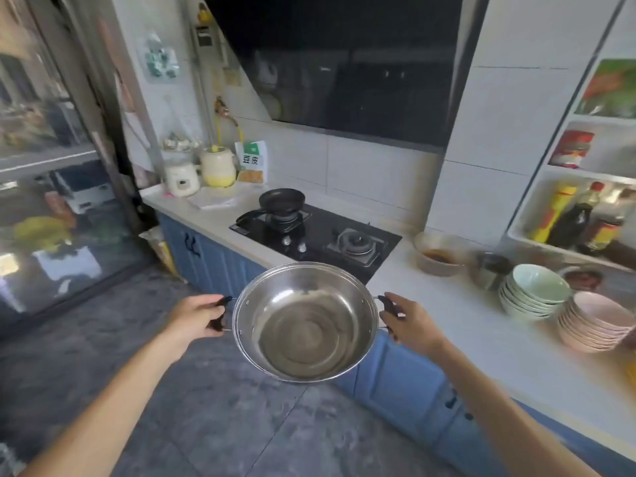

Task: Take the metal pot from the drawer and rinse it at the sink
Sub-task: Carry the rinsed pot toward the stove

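A shiny metal pot (304, 321) with two black side handles hangs in the air in front of me, tilted so its empty inside faces the camera. My left hand (192, 320) grips the left handle and my right hand (411, 321) grips the right one. The pot is above the grey floor, just in front of the blue cabinets (406, 376) and the counter edge. No sink and no drawer are in view.
A white counter (481, 325) runs along the right, with a black gas hob (316, 232) carrying a small frying pan (281, 199). Stacked green bowls (533, 292) and pink bowls (595, 321) stand on the counter. Small cookers (199, 172) sit in the far corner. A glass door (44, 201) is at left.
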The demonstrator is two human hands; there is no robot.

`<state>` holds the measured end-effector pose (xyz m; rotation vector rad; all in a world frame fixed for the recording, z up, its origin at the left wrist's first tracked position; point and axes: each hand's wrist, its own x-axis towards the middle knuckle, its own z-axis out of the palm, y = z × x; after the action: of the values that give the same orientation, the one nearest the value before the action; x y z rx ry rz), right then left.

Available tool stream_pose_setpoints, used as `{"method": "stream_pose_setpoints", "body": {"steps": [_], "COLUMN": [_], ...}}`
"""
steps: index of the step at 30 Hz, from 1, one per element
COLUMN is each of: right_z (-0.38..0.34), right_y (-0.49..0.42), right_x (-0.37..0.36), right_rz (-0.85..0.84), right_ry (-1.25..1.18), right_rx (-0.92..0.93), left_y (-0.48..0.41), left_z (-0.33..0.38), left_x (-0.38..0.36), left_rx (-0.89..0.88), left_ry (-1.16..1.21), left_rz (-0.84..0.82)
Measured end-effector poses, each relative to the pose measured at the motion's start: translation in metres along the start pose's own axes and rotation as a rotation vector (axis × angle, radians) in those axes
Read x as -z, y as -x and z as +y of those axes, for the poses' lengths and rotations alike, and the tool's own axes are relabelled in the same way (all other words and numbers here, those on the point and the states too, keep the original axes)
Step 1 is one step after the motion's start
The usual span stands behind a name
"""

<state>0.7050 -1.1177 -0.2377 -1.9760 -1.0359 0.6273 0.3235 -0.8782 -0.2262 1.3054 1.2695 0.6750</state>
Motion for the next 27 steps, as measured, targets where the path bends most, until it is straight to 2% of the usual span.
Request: {"method": "stream_pose_setpoints", "body": {"steps": [7,16,21,27], "right_z": [0.045,0.128,0.196,0.252], "right_y": [-0.024,-0.076,-0.127,-0.168], "right_x": [0.05,0.119,0.145,0.147], "right_rz": [0.259,0.423,0.417,0.357], "right_ry": [0.02,0.082,0.099,0.094], "right_rx": [-0.19,-0.403,-0.487,-0.584], "left_y": [-0.116,-0.2,-0.256,-0.307], "left_z": [0.058,0.1,0.087,0.052], "left_x": [-0.12,-0.306,-0.397,-0.463], "left_rx": [-0.061,-0.058,-0.044,0.002], "left_ry": [-0.129,-0.23,-0.306,-0.358], "left_rz": [-0.305,-0.513,-0.549,-0.564]}}
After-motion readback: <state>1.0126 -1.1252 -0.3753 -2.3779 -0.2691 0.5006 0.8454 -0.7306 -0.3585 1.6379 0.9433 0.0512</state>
